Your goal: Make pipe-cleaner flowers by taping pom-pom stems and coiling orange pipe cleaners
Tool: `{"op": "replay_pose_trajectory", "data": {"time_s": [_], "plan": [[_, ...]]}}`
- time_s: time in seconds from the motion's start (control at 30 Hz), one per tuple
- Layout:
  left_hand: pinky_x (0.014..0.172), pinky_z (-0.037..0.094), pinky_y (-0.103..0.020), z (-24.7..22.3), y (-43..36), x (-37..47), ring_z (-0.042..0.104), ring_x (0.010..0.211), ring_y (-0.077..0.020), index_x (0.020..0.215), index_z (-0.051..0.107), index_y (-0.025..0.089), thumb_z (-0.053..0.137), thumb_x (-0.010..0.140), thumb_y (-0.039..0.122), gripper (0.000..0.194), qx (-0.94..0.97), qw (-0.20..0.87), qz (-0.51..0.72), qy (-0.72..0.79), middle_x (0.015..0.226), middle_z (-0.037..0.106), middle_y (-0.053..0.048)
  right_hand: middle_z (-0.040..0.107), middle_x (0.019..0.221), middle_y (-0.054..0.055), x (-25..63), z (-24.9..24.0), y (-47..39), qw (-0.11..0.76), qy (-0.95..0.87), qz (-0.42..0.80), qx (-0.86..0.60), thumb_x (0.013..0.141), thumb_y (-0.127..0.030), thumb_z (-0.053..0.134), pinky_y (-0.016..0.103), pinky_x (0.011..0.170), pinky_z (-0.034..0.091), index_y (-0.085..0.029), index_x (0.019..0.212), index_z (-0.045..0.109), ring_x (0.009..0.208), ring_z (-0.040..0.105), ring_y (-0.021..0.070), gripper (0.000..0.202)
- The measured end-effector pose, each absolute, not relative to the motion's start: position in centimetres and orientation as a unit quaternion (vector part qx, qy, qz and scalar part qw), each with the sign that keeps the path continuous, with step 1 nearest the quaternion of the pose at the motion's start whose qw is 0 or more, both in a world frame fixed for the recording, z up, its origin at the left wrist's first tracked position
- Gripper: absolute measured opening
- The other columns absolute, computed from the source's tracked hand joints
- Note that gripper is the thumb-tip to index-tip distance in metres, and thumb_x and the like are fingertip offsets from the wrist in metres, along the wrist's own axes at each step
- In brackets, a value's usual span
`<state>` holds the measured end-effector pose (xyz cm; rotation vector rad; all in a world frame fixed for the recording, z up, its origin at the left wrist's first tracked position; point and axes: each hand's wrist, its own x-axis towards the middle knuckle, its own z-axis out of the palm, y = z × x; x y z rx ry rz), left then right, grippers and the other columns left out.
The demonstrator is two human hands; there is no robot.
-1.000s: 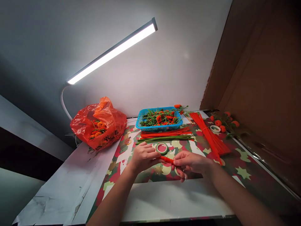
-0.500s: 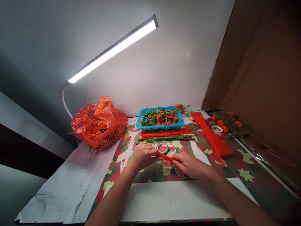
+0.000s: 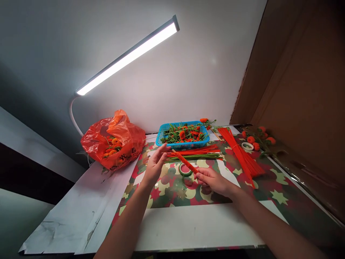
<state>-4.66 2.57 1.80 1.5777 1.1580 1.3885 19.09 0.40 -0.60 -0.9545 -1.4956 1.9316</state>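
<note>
My right hand point(image 3: 212, 180) is closed around the lower end of a stick wrapped in orange fuzzy stem point(image 3: 185, 162), which slants up to the left. Close to the stick's thin bare tip is my left hand point(image 3: 156, 163), its fingers apart; whether a fingertip touches the tip is unclear. Below the stick, a roll of green tape point(image 3: 181, 169) lies on the patterned tabletop. Green stems point(image 3: 205, 157) and red stems point(image 3: 207, 149) lie in rows behind it.
At the back stands a blue basket point(image 3: 183, 145) of orange flowers. A red plastic bag point(image 3: 129, 144) is on the left. On the right lie a red stem bundle point(image 3: 241, 154), a white tape roll point(image 3: 247, 146) and orange flowers point(image 3: 251, 139). A lamp point(image 3: 129, 55) hangs above.
My left hand has moved up and left and its fingers have opened. The orange stick has been raised and tilted, with my right hand still around its lower end.
</note>
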Motion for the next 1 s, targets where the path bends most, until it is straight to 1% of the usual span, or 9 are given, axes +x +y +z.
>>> {"op": "replay_pose_trajectory", "data": {"time_s": [0.1, 0.23, 0.3, 0.4, 0.47, 0.53, 0.77, 0.87, 1.0], "plan": [[0.069, 0.051, -0.029, 1.3, 2.9, -4.4, 0.064, 0.085, -0.0194, 0.107, 0.067, 0.016, 0.064, 0.077, 0.049, 0.045, 0.535, 0.482, 0.538, 0.439, 0.107, 0.066, -0.011, 0.032, 0.059, -0.009, 18.7, -0.5, 0.3, 0.242, -0.525, 0.749, -0.324, 0.078, -0.055, 0.061, 0.017, 0.041, 0.013, -0.017, 0.081, 0.05, 0.046, 0.018, 0.003, 0.04], [0.058, 0.047, -0.023, 0.6, 3.0, -4.0, 0.059, 0.063, -0.0116, 0.095, 0.072, 0.014, 0.073, 0.07, 0.044, 0.04, 0.491, 0.551, 0.54, 0.404, 0.081, 0.068, -0.006, 0.036, 0.056, -0.009, 18.3, -0.5, 0.0, 0.215, -0.506, 0.781, -0.298, 0.076, -0.054, 0.064, 0.017, 0.039, 0.011, -0.016, 0.082, 0.053, 0.043, 0.02, 0.0023, 0.04], [0.056, 0.045, -0.023, 0.4, 2.9, -3.8, 0.056, 0.059, -0.0099, 0.09, 0.072, 0.013, 0.075, 0.068, 0.043, 0.037, 0.487, 0.56, 0.544, 0.391, 0.071, 0.066, -0.004, 0.041, 0.053, -0.009, 18.1, -0.7, -0.2, 0.205, -0.496, 0.792, -0.29, 0.074, -0.054, 0.066, 0.017, 0.038, 0.016, -0.015, 0.081, 0.054, 0.04, 0.027, 0.0019, 0.041], [0.055, 0.043, -0.022, 0.4, 2.7, -3.4, 0.052, 0.054, -0.0089, 0.079, 0.071, 0.012, 0.075, 0.067, 0.043, 0.034, 0.504, 0.561, 0.537, 0.378, 0.06, 0.061, -0.001, 0.057, 0.056, -0.002, 17.9, -1.3, -0.4, 0.186, -0.498, 0.797, -0.286, 0.073, -0.056, 0.066, 0.018, 0.041, 0.03, -0.014, 0.081, 0.056, 0.043, 0.048, 0.0054, 0.044], [0.055, 0.042, -0.022, 0.5, 2.5, -3.1, 0.05, 0.054, -0.0089, 0.072, 0.068, 0.012, 0.074, 0.069, 0.043, 0.032, 0.527, 0.562, 0.514, 0.376, 0.057, 0.058, 0.0, 0.066, 0.065, 0.004, 17.7, -1.6, -0.5, 0.178, -0.497, 0.801, -0.282, 0.075, -0.056, 0.065, 0.019, 0.046, 0.036, -0.013, 0.082, 0.057, 0.051, 0.058, 0.0087, 0.044], [0.056, 0.041, -0.022, 0.7, 2.2, -2.8, 0.05, 0.055, -0.0091, 0.07, 0.066, 0.012, 0.071, 0.072, 0.042, 0.031, 0.554, 0.566, 0.482, 0.375, 0.058, 0.058, 0.0, 0.069, 0.072, 0.007, 17.4, -1.9, -0.5, 0.187, -0.495, 0.803, -0.276, 0.076, -0.054, 0.065, 0.02, 0.051, 0.04, -0.012, 0.083, 0.058, 0.058, 0.062, 0.0104, 0.044], [0.054, 0.038, -0.02, 0.5, 1.3, -1.5, 0.05, 0.055, -0.0087, 0.067, 0.064, 0.012, 0.072, 0.072, 0.04, 0.03, 0.588, 0.594, 0.407, 0.368, 0.06, 0.059, 0.0, 0.071, 0.075, 0.007, 16.7, -2.6, -0.4, 0.254, -0.459, 0.823, -0.219, 0.076, -0.048, 0.069, 0.031, 0.071, 0.05, -0.012, 0.084, 0.059, 0.07, 0.068, 0.0154, 0.039], [0.054, 0.039, -0.021, 0.5, 1.0, -1.0, 0.051, 0.055, -0.009, 0.067, 0.063, 0.012, 0.072, 0.072, 0.042, 0.031, 0.572, 0.617, 0.402, 0.361, 0.062, 0.061, -0.001, 0.071, 0.071, 0.006, 16.5, -2.9, -0.4, 0.281, -0.446, 0.821, -0.218, 0.076, -0.048, 0.069, 0.03, 0.068, 0.05, -0.012, 0.084, 0.058, 0.066, 0.068, 0.0148, 0.038], [0.054, 0.041, -0.021, 0.4, 0.9, -0.7, 0.053, 0.054, -0.0101, 0.066, 0.062, 0.012, 0.074, 0.068, 0.045, 0.035, 0.557, 0.617, 0.404, 0.382, 0.062, 0.062, -0.002, 0.068, 0.062, 0.002, 16.3, -2.7, -0.4, 0.299, -0.446, 0.806, -0.249, 0.072, -0.051, 0.07, 0.024, 0.055, 0.047, -0.013, 0.081, 0.058, 0.051, 0.062, 0.0109, 0.041]]}}
